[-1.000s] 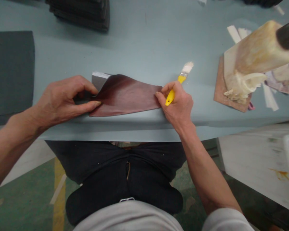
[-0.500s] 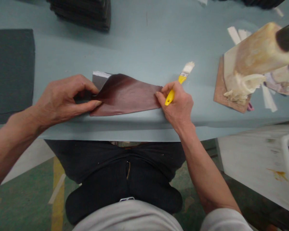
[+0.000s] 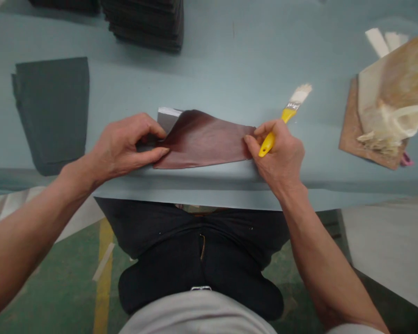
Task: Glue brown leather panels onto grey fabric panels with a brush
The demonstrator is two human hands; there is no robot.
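A reddish-brown sheet (image 3: 209,141) lies near the table's front edge, its left part folded over and bulging up. Under the fold a grey corner with a white strip shows at the upper left. My left hand (image 3: 128,144) pinches the sheet's left end between thumb and fingers. The right end is pinched by my right hand (image 3: 278,150), which also holds a yellow-handled brush (image 3: 288,113) across its fingers, white bristles pointing up and to the right.
Dark sheets (image 3: 55,111) lie at the left, and a tall dark stack (image 3: 149,23) stands at the back. On the right, a stained container (image 3: 397,79) with crusted residue rests on a brown board (image 3: 350,123), near white strips (image 3: 378,41).
The whole view has shifted, so things appear farther right. Both hands keep their hold on the sheet, and the brush stays in my right hand.
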